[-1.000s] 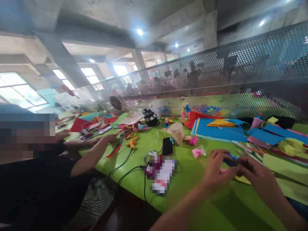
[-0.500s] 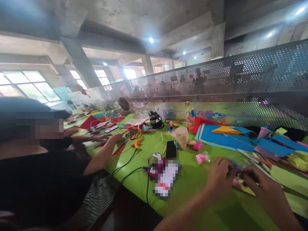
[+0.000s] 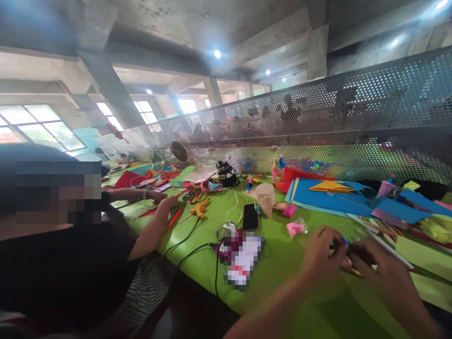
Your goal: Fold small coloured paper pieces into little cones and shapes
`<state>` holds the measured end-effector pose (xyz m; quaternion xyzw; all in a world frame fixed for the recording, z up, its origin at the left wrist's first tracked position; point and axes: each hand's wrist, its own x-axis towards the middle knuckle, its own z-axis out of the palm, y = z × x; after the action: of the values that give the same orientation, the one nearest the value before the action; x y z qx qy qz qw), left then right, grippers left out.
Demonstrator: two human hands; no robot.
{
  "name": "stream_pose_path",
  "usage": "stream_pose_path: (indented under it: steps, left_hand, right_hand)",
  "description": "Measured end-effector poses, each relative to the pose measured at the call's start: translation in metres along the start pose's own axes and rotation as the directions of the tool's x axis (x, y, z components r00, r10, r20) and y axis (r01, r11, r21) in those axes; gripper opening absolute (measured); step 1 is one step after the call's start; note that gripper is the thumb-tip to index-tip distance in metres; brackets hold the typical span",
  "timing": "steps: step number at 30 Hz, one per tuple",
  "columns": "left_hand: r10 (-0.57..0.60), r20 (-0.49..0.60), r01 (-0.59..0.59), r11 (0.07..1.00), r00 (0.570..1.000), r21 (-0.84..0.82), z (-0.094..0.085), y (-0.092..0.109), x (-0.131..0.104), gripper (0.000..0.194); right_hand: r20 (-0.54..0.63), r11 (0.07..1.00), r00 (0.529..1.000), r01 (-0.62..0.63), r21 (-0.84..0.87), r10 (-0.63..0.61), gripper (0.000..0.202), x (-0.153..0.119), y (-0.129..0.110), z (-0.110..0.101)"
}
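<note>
My left hand (image 3: 322, 252) and my right hand (image 3: 383, 268) meet above the green table at the lower right. Both have their fingers closed on one small blue and pink craft piece (image 3: 345, 241), mostly hidden by the fingers and blurred. Left of my hands lies a pink bundle in clear plastic (image 3: 295, 228), touched by neither. Loose strips and sticks (image 3: 384, 242) spread just beyond my right hand, beside pale green paper sheets (image 3: 423, 256).
A phone with a lit screen (image 3: 245, 261), a dark phone (image 3: 250, 217), plugs with cables (image 3: 229, 230) and a yellow glue gun (image 3: 200, 208) lie on the green table (image 3: 278, 263). Blue paper (image 3: 328, 200) is stacked behind. A person in black (image 3: 70, 273) works at the left.
My hands have drawn slightly closer together around the small piece, covering more of it. The person at the left has shifted their arms, and the view has moved slightly.
</note>
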<state>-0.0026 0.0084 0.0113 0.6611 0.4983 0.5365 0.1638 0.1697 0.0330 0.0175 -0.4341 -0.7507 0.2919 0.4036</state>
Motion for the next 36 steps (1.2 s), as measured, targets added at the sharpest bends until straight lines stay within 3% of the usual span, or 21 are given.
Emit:
stream_pose_path:
  steps: [6, 9, 12, 15, 17, 21, 25, 27, 30, 33, 36]
  left_hand:
    - [0.010, 0.026, -0.010, 1.000, 1.000, 0.013, -0.007, 0.004, 0.004, 0.023]
    - [-0.011, 0.064, 0.012, 1.000, 0.998, -0.021, -0.013, 0.005, 0.005, 0.021]
    - [-0.024, 0.140, 0.041, 0.993, 0.990, -0.115, -0.018, 0.003, 0.006, 0.012]
    - [0.002, 0.216, 0.018, 0.995, 0.976, -0.093, -0.023, -0.001, 0.010, 0.063]
    - [0.066, 0.255, -0.057, 0.997, 0.965, -0.041, -0.025, -0.004, 0.012, 0.076]
    - [0.163, 0.274, -0.169, 0.986, 0.948, -0.002, -0.026, -0.009, 0.014, 0.048]
    - [0.052, 0.271, -0.071, 0.996, 0.961, 0.062, -0.025, -0.013, 0.012, 0.038]
    - [0.006, 0.256, -0.025, 0.997, 0.967, 0.071, -0.024, -0.014, 0.012, 0.036]
    - [-0.018, 0.232, 0.002, 0.998, 0.973, 0.069, -0.023, -0.016, 0.012, 0.032]
    - [-0.032, 0.228, 0.012, 0.996, 0.973, 0.088, -0.022, -0.018, 0.011, 0.027]
    - [-0.043, 0.225, 0.021, 0.995, 0.974, 0.101, -0.021, -0.020, 0.011, 0.023]
  right_hand:
    - [0.024, 0.997, 0.997, -0.075, 0.005, 0.075, 0.028, 0.007, 0.019, -0.004]
    - [-0.002, 0.973, 0.990, -0.137, 0.186, 0.139, 0.024, 0.008, 0.012, -0.007]
    - [0.051, 0.908, 0.980, -0.198, 0.369, 0.193, 0.024, 0.010, 0.000, -0.011]
    - [0.124, 0.852, 0.968, -0.251, 0.460, 0.219, 0.025, 0.012, -0.009, -0.013]
    - [0.155, 0.834, 0.967, -0.253, 0.491, 0.202, 0.025, 0.012, -0.012, -0.015]
    - [0.206, 0.800, 0.965, -0.252, 0.544, 0.163, 0.025, 0.009, -0.012, -0.015]
    - [0.165, 0.827, 0.976, -0.209, 0.523, 0.142, 0.025, 0.009, -0.008, -0.013]
    - [0.057, 0.885, 0.992, -0.126, 0.448, 0.113, 0.023, 0.009, -0.007, -0.014]
    - [-0.079, 0.957, 0.997, 0.048, 0.285, -0.027, 0.017, 0.010, -0.008, -0.017]
    - [-0.070, 0.968, 0.987, 0.153, 0.201, -0.141, 0.012, 0.011, -0.007, -0.019]
    - [-0.046, 0.973, 0.985, 0.170, 0.154, -0.165, 0.014, 0.012, -0.004, -0.020]
